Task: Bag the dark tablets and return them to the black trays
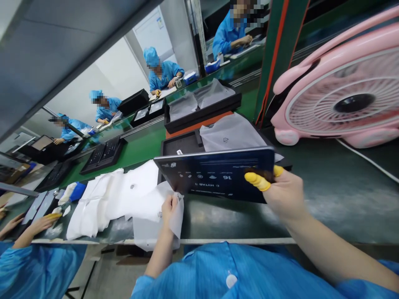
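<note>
A dark tablet point(215, 176) with printed icons and lettering on its film is held on edge, tilted, over the bench. My right hand point(280, 189) grips its right end, with yellow finger cots on the thumb and a finger. My left hand point(170, 207) is closed on the edge of a translucent white plastic sleeve point(149, 232), just below the tablet's left end. More white sleeves point(93, 203) lie in an overlapping stack to the left. Behind the tablet, a black foam tray point(181, 145) holds another translucent sleeve point(230, 135).
A large pink fan point(343, 91) stands at the right, its white cable point(368, 160) on the bench. Black trays point(202, 106) sit along the green conveyor point(140, 147). A co-worker's hands point(43, 224) handle tablets at the far left; several people in blue work across the line.
</note>
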`<state>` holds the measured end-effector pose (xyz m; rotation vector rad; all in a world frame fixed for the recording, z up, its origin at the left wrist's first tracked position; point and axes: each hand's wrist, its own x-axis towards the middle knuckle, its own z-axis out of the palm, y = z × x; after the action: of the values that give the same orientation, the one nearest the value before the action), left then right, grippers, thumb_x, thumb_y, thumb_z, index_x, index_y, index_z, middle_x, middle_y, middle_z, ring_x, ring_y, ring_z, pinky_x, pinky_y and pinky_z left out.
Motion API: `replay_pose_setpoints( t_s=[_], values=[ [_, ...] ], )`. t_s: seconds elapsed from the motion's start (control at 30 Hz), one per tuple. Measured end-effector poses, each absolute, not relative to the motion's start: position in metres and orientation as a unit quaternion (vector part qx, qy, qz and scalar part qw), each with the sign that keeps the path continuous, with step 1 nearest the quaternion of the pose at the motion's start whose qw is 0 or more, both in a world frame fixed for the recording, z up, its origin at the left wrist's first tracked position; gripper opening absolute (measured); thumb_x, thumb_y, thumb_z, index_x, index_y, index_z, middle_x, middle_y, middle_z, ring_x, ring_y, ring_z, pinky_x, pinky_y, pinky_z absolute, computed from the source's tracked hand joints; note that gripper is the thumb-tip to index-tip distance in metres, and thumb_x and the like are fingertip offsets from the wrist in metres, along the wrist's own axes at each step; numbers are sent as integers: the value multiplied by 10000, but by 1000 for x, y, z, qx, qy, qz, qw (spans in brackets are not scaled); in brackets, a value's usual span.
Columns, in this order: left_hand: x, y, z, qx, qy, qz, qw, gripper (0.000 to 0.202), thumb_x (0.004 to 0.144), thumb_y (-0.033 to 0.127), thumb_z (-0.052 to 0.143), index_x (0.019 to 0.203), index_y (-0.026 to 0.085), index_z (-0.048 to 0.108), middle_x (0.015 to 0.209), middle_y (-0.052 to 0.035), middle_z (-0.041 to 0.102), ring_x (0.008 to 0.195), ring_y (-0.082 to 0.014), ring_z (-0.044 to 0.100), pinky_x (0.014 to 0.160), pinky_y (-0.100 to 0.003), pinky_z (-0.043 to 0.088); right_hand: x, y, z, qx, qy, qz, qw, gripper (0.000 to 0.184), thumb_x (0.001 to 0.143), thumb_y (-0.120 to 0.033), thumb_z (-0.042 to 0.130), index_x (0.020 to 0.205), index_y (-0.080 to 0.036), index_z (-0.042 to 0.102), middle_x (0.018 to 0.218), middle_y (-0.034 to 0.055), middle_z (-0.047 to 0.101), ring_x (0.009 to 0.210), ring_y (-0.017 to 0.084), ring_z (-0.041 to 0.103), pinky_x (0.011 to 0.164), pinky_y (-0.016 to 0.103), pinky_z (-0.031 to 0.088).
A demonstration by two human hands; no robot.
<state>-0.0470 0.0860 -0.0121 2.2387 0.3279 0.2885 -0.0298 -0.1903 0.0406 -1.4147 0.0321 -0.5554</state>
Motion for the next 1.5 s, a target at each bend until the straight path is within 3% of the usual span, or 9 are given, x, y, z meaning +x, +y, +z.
replay_pose_setpoints(
  t_s=[0.17,0.37,0.6,0.7,0.87,1.03,1.13,1.33,1.5],
  values=[
    [-54,59,-21,976,32,18,212,216,798,403,462,729,199,476,661,-7,516,643,-162,512,606,-268,368,-25,-204,42,-550,50,-333,764,314,513,-368,773,768,-206,685,775,1,657,696,139,565,693,274,476],
    [-52,29,-24,998,-11,22,58,228,764,414,534,821,196,497,821,-69,551,767,-214,542,649,-296,387,-26,-209,54,-486,50,-386,782,258,476,-290,798,680,-191,675,680,-4,628,658,116,520,680,256,472],
    [-47,43,-18,997,56,48,36,284,791,451,486,815,168,473,845,-92,558,836,-244,541,688,-320,381,-32,-213,45,-478,52,-373,794,271,504,-329,786,688,-170,666,708,11,617,674,132,533,651,278,483],
    [-48,45,-17,997,58,43,38,189,831,352,440,781,172,461,839,-96,554,850,-238,536,697,-317,377,-38,-216,34,-501,61,-342,793,274,511,-323,780,715,-180,666,753,14,629,689,151,556,676,306,488],
    [-54,51,-21,984,59,78,152,192,852,204,346,667,199,396,713,-31,512,723,-172,521,665,-284,376,-47,-212,21,-591,56,-295,749,312,515,-411,755,739,-207,680,735,17,660,660,170,574,663,314,488],
    [-63,65,-17,884,120,130,432,280,857,299,339,594,211,306,538,43,346,524,-107,402,531,-224,363,-47,-201,19,-670,15,-255,697,318,538,-480,715,697,-206,685,651,12,657,592,175,581,579,283,483],
    [-64,74,-8,826,177,146,515,314,836,359,374,570,211,299,516,46,313,496,-99,368,500,-221,363,-46,-193,19,-690,-8,-241,682,331,556,-508,685,692,-206,681,624,8,648,566,174,579,545,280,480],
    [-58,95,25,733,129,305,594,314,798,393,423,577,204,306,527,57,308,480,-82,323,485,-198,328,-48,-172,16,-727,-89,-175,659,268,570,-485,665,582,-218,649,507,-20,594,463,143,533,462,244,446],
    [-57,104,66,777,73,351,517,322,783,418,460,573,195,363,534,50,340,508,-92,336,520,-206,315,-48,-164,20,-726,-118,-150,661,287,578,-502,644,568,-215,644,499,-12,596,448,148,531,439,244,432]
  ],
)
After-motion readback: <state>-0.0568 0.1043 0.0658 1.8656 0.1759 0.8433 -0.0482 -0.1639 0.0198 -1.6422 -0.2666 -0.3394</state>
